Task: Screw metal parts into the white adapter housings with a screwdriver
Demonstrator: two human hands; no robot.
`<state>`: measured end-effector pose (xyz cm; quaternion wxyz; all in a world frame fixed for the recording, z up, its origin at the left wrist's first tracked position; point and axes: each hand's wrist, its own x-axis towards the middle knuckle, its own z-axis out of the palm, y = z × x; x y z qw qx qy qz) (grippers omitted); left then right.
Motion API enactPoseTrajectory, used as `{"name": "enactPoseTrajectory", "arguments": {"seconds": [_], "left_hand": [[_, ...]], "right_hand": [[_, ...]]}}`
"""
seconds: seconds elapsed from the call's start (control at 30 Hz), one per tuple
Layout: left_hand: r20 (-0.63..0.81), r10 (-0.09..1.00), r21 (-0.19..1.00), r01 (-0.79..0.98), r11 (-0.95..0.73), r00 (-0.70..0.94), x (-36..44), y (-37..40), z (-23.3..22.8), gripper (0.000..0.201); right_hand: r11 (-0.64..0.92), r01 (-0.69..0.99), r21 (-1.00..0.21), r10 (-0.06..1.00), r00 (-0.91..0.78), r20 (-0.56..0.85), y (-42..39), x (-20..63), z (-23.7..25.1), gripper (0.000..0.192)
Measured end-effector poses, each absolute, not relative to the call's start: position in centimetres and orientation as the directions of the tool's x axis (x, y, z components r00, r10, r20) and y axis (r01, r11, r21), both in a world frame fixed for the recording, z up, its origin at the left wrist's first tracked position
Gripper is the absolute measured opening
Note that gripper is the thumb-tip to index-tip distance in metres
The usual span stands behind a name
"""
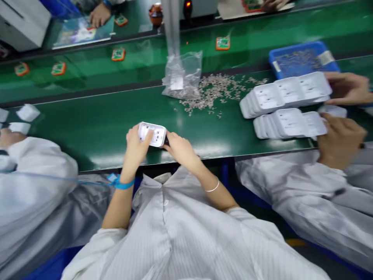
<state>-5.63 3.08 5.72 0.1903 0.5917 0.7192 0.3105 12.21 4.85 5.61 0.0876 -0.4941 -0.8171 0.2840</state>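
Far left, on the smooth green worktop (96, 116), lie several white blocks (28, 112) with flat faces; a co-worker's loose white sleeve (43, 167) reaches in beside them. On the glossy green strip (87, 62) behind, small circuit boards (118, 54) with rounded orange edges lie well apart.

The left hand (134, 144), with a blue band (124, 183) at the wrist, is closed on the left end of a white case (155, 132): fingers round the outside, thumb laid across the hollow face. The case is a shallow, smooth, round-cornered shell, seemingly plastic, with small dark slots. It is held above the worktop near its front edge. The right hand (180, 149) is at the case's right end, fingers drawn in around a small dark item (167, 140), whose full shape is hidden.

Beyond, a crinkled clear bag (186, 77) adjoins a loose heap of small metallic parts (215, 91). Further right, nested white shells (287, 93) lie in two leaning rows, with a co-worker's hands (342, 136) at their right ends. Behind them stands a blue tray (300, 47), rectangular, holding more small parts.
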Motion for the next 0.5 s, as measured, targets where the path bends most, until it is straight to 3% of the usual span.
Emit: {"name": "enactPoseTrajectory", "arguments": {"seconds": [0.1,0.2,0.3,0.4,0.5], "left_hand": [[0.055,0.955,0.650,0.737,0.188,-0.292,-7.5,3.5,3.8,0.054],[0.187,0.935,0.654,0.749,0.112,-0.303,-7.9,4.3,5.2,0.065],[0.287,0.955,0.555,0.824,-0.110,-0.066,-8.2,4.8,8.0,0.077],[0.139,0.942,0.406,0.850,-0.335,0.305,-8.6,6.1,9.1,0.087],[-0.018,0.913,0.311,0.871,-0.382,0.407,-8.8,8.4,8.1,0.079]], "right_hand": [[0.385,0.714,-0.585,0.833,-0.542,-0.114,7.3,10.3,4.5,0.043],[0.409,0.660,-0.630,0.817,-0.573,-0.069,9.5,10.4,4.1,0.047],[0.414,0.603,-0.682,0.815,-0.579,-0.017,10.8,11.8,3.6,0.054],[0.445,0.593,-0.672,0.818,-0.575,0.034,11.6,13.1,3.0,0.053],[0.453,0.670,-0.588,0.842,-0.539,0.035,11.9,13.6,2.4,0.048]]}}
